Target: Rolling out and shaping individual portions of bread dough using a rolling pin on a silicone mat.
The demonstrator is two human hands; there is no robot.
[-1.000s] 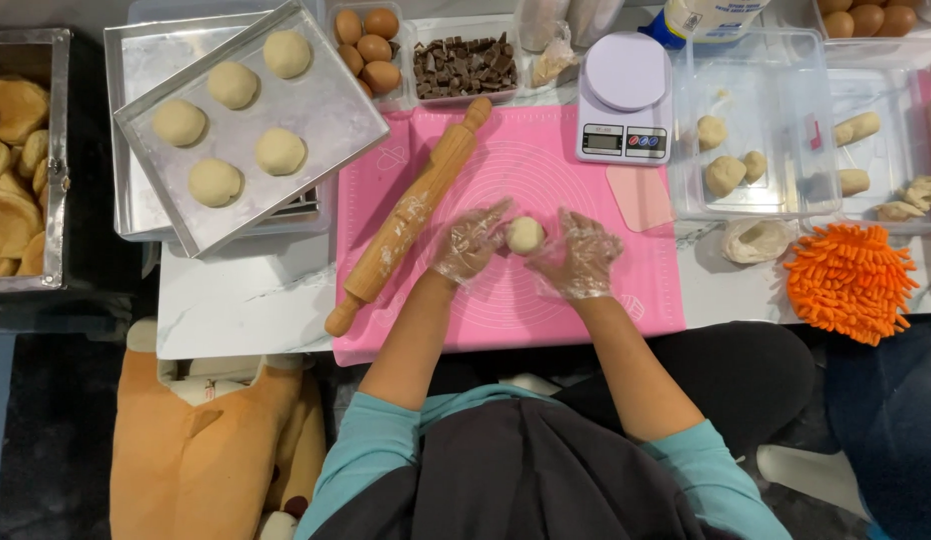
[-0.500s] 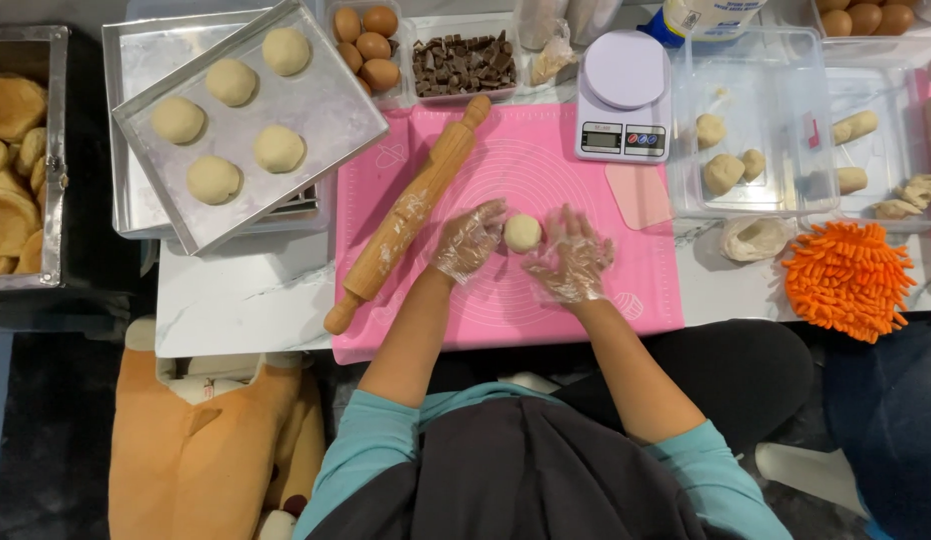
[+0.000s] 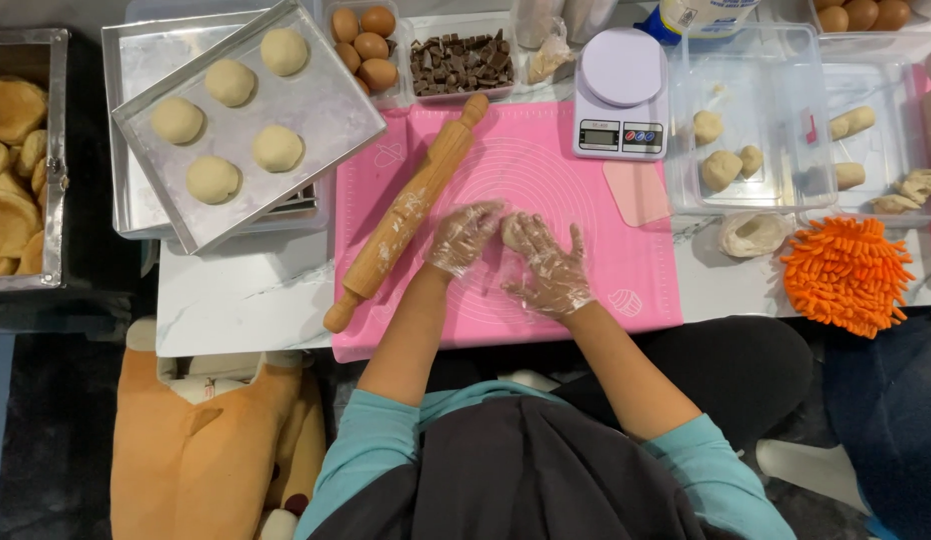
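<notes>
Both gloved hands cup a dough ball (image 3: 510,232) on the pink mat (image 3: 606,270): the left hand (image 3: 464,238) curls against one side, the right hand (image 3: 548,266) (fingers spread) covers the other. A rolling pin (image 3: 406,212) lies beside.

mat: pink silicone baking mat (image 3: 586,290) on white marble-look tabletop (image 3: 236,300)
hands: left hand (image 3: 464,236), right hand (image 3: 548,266) on mat, cupped around pale dough ball (image 3: 510,230)
pin: wooden rolling pin (image 3: 406,212) left of hands, diagonal on mat
tray: metal baking tray (image 3: 326,110) left of mat
scale: white digital kitchen scale (image 3: 621,95) behind hands
</notes>
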